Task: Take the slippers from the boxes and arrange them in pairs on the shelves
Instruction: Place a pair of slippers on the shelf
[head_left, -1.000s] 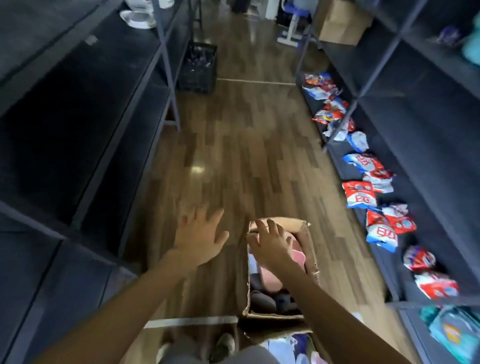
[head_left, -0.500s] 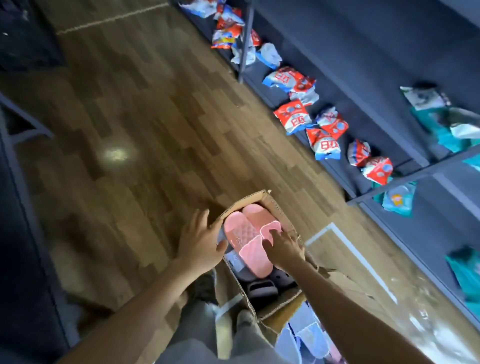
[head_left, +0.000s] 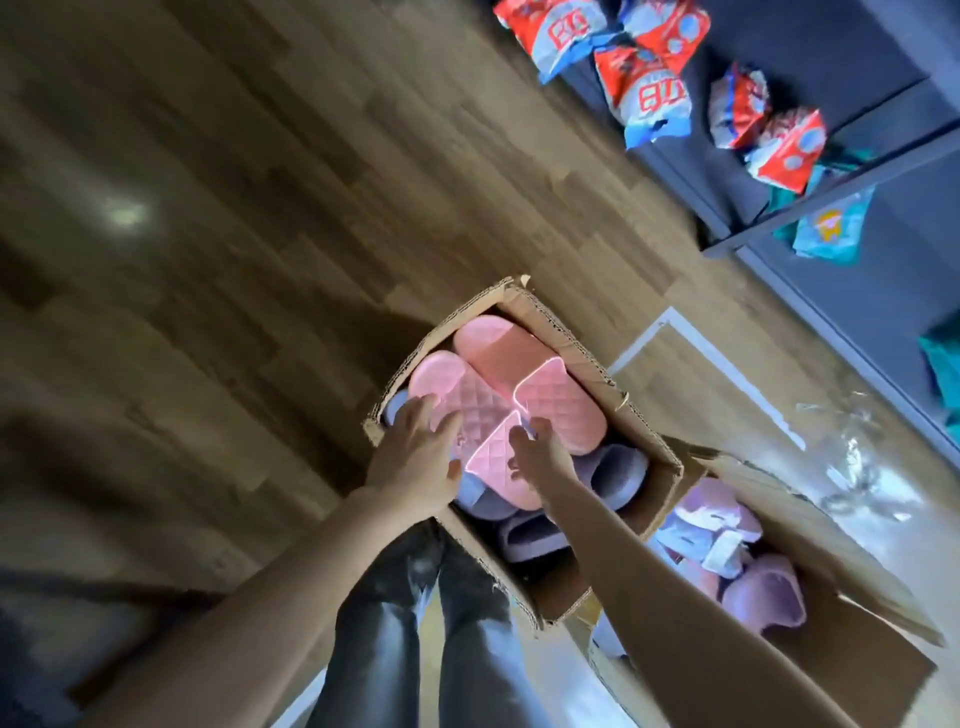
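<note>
- Left hand (head_left: 415, 460): wide, fingers spread and fairly straight, resting on near pink slipper (head_left: 462, 402); not wrapped round it.
- Right hand (head_left: 543, 457): fingers bent, touching strap edge of same slipper; real grip or not, cannot tell.
- Far pink slipper (head_left: 498, 353): just beside near one, touching; both on top of pile in box (head_left: 566, 338) on floor (head_left: 260, 260).
- Grey slippers (head_left: 615, 475): underneath, same box.
- Second box (head_left: 852, 654): against first, right side; purple slippers (head_left: 766, 600) inside.
- Shelf (head_left: 831, 62): well apart, packets (head_left: 649, 98) on it.
</note>
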